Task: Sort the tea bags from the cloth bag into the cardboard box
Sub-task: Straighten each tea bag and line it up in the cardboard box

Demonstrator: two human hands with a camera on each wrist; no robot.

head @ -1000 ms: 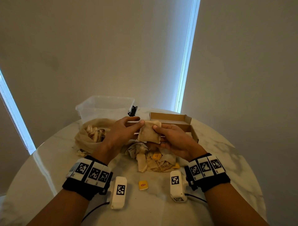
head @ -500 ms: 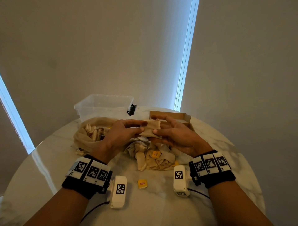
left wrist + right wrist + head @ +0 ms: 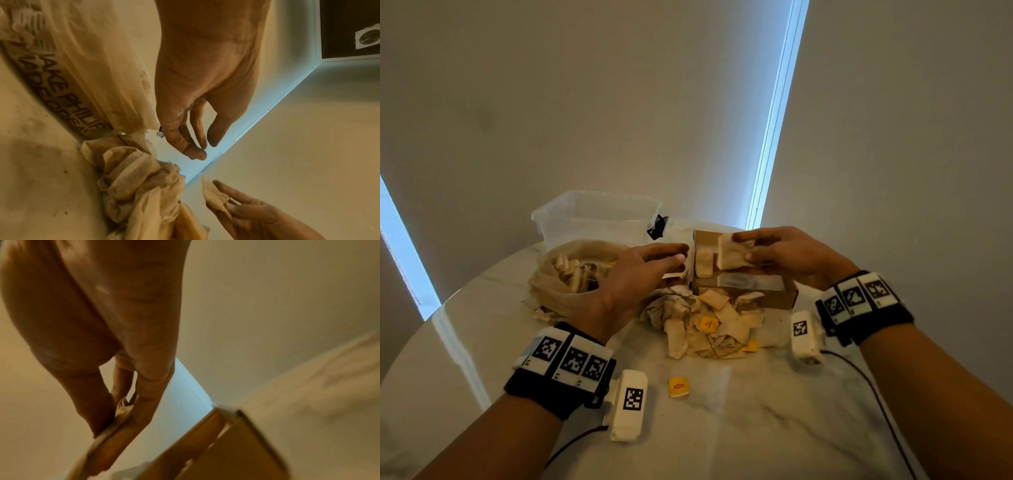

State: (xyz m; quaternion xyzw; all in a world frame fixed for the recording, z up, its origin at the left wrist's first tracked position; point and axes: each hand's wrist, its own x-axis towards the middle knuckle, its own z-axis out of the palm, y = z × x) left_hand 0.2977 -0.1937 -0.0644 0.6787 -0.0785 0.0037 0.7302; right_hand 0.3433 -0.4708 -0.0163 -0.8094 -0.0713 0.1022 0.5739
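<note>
Now, right hand (image 3: 784, 255): pinching one tea bag (image 3: 732, 251) between thumb and fingers, holding it flat above the box (image 3: 774, 298), likely so it can be slotted in neatly.
Left hand (image 3: 633, 274): hovering released, fingers relaxed and grasping nothing, between the cloth bag (image 3: 558, 291) and the box, probably poised to take another tea bag.
Box: sitting open on the tabletop (image 3: 722, 428) under the right hand, with at least one pale tea bag standing at its left end; the rest of its inside is hard to read.
Cloth bag: slumping open to the left, showing more tea bags inside.
Pile (image 3: 709, 325): loose tea bags and yellow tags lying in a heap just in front of the box, seemingly staged for sorting.
Tag (image 3: 678, 387): one yellow tag lying alone, nearer the person.
Tub (image 3: 599, 216): a clear plastic tub standing behind the cloth bag; no contents are showing.
</note>
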